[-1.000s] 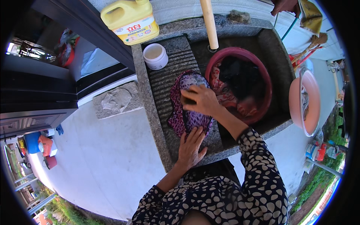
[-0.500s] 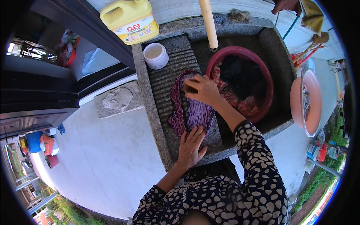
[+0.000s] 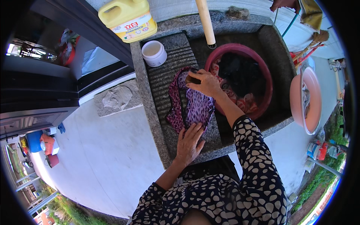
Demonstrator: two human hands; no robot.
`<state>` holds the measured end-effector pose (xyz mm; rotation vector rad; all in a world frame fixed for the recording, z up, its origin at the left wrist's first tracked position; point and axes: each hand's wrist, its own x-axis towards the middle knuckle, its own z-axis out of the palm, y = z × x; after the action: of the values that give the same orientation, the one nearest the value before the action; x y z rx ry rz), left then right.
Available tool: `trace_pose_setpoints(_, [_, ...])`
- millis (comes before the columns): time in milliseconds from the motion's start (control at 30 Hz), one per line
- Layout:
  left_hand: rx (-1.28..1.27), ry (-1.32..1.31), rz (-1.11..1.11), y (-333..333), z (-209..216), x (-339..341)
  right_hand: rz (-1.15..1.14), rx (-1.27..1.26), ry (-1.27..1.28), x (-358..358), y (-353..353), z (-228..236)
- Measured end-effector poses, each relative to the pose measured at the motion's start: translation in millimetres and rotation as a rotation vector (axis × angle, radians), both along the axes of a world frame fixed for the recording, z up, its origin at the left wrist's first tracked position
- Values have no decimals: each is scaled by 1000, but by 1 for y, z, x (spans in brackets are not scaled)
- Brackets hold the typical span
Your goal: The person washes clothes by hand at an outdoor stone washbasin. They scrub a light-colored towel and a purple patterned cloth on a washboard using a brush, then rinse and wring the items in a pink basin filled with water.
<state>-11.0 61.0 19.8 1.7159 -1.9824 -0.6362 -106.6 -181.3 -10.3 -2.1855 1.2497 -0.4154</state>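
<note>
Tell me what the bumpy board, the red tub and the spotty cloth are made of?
The bumpy board looks like grey speckled stone, rough and matte, with ridges cut across it. The red tub seems plastic: smooth, evenly coloured, slightly shiny rim. The spotty cloth is thin fabric, probably wet, lying limp and wrinkled.

Home's outdoor laundry spot: stone washboard sink point(image 3: 165, 75), basin point(image 3: 262, 71).

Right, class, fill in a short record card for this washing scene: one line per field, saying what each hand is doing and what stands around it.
Left hand: flat on the near end of the purple patterned cloth
Right hand: pressing a brown object onto the cloth's far end
Surface: ribbed stone washboard
Beside it: red basin with dark laundry
Far end: white cup, yellow jug
Right edge: pink basin
</note>
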Motion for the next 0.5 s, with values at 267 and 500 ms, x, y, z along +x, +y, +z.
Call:
trace_pose_setpoints(267, [-171, 36, 92, -26, -3, 0, 387, -221, 207, -30, 74, 43])
trace_pose_setpoints(500, [-104, 134, 117, -11, -5, -6, 444, -339, -56, -35, 107, 35])
